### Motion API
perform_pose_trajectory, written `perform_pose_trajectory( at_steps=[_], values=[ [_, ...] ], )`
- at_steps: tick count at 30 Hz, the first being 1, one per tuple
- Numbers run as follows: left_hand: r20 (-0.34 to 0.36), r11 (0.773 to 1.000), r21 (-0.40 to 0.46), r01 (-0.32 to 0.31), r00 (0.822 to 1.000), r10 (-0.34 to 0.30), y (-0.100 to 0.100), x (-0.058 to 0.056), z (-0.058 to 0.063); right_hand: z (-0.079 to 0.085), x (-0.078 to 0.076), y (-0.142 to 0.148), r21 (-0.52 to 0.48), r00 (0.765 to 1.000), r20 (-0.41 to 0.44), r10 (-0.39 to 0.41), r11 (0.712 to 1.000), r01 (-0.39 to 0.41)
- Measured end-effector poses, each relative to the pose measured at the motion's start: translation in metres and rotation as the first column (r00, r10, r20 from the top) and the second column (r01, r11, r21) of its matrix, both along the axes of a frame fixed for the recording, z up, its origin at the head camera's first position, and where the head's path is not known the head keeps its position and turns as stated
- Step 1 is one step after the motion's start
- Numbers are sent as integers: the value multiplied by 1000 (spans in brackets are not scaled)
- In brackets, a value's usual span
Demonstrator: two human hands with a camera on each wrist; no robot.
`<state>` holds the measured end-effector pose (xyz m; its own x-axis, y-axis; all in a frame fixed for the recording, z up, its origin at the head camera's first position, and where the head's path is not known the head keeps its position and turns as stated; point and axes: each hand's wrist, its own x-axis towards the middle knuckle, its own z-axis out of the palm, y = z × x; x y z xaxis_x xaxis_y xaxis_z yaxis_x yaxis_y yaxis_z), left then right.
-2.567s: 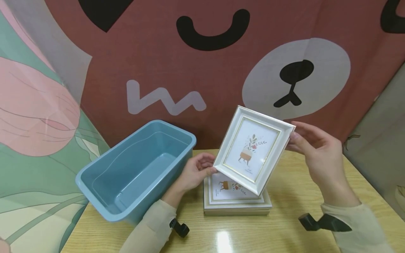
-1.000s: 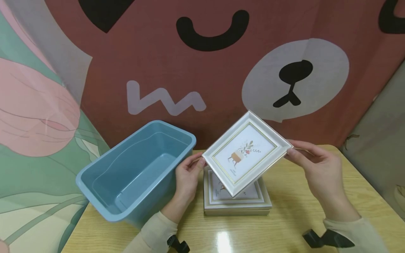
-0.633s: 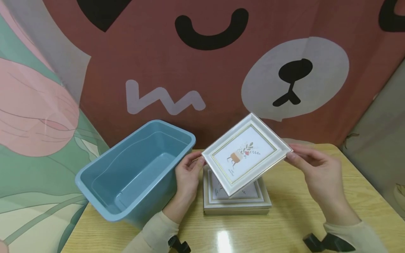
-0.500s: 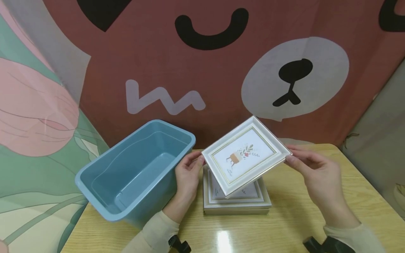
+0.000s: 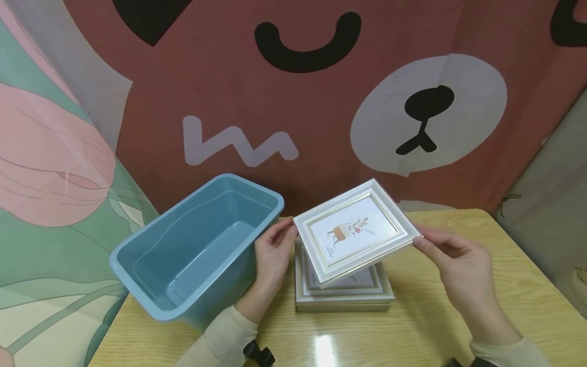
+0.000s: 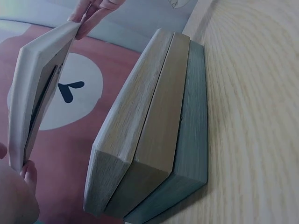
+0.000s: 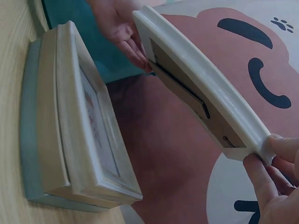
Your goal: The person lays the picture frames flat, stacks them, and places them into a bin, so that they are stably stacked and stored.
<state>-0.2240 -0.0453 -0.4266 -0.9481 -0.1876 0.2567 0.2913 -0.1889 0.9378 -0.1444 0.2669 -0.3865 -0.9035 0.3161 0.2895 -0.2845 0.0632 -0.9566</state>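
Observation:
Between both hands, a white picture frame [image 5: 353, 232] with a plant print is held above a stack of picture frames [image 5: 344, 300], tilted and turned. My left hand [image 5: 273, 255] pinches its left corner, thumb on the front. At the opposite corner my right hand [image 5: 463, 270] pinches with thumb on top and fingers beneath. The right wrist view shows the held frame's back [image 7: 191, 98], with a dark stand strip. Three stacked frames [image 6: 145, 126] are seen edge-on in the left wrist view, the bottom one greenish; the held frame covers part of the top one.
A blue plastic bin [image 5: 202, 250] stands on the wooden table [image 5: 367, 341] just left of the left hand, with nothing seen inside it. Behind the table hangs a red cloth [image 5: 229, 92] with a bear design.
The held picture frame has turned clockwise and tipped flatter, its far corner coming down. My right hand has lowered; the left has shifted slightly left and kept its pinch. Bin and stack stay put.

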Motion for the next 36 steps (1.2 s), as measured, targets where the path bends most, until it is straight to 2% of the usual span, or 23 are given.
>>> perform_pose_trajectory(
  at_steps=[8, 12, 22, 31, 36],
  values=[
    [4, 988, -151, 24, 1000, -24, -2, 2, 3, -7, 7, -6, -14, 999, 39, -38, 999, 39],
    [3, 985, -165, 43, 999, -43, -2, 1, 3, -10, 11, -8, -26, 997, 66, -44, 999, 46],
    [-66, 970, -237, 54, 995, -72, -3, -4, 3, -20, 19, -15, -6, 987, 129, -98, 995, 99],
    [-53, 958, -279, 65, 995, -83, -6, -7, 5, -30, 24, -25, 3, 976, 158, -147, 989, 148],
    [-33, 944, -321, 70, 996, -85, -8, -9, 3, -35, 26, -29, 24, 968, 176, -180, 984, 179]
  ],
)
